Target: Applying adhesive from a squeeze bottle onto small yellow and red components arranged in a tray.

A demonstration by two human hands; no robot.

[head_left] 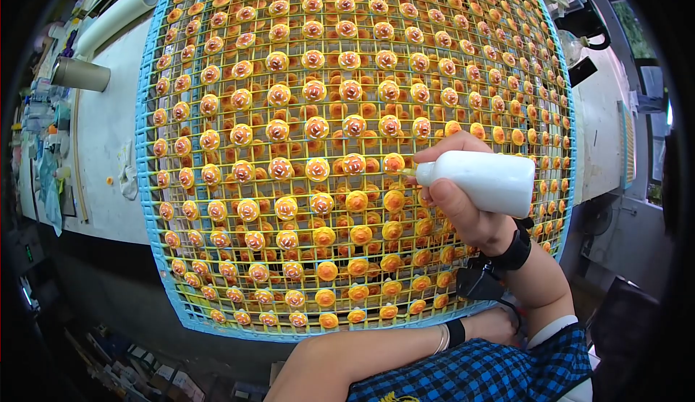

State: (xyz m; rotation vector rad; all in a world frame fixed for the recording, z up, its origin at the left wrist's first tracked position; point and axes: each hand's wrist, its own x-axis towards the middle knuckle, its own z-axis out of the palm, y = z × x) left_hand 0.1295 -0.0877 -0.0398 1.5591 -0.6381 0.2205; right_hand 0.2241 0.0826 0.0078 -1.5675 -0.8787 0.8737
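A large wire rack with a light blue frame (pixel 145 185) holds several rows of small round orange pieces. Many pieces, such as one near the middle (pixel 316 168), carry a white swirl; others at the lower right (pixel 360 234) are plain orange. My right hand (pixel 456 210) grips a white squeeze bottle (pixel 485 181) on its side, with its nozzle pointing left at a piece in the middle rows. My left hand (pixel 496 324) lies by the rack's lower right edge, partly hidden under my right forearm. I cannot see its fingers.
The rack rests on a white worktable (pixel 101 141). At the left stand a long white tube (pixel 119 15), a grey-brown cylinder (pixel 79 75), a crumpled rag (pixel 129 178) and small clutter. Dark equipment (pixel 579 22) sits at the upper right. Boxes lie on the floor below.
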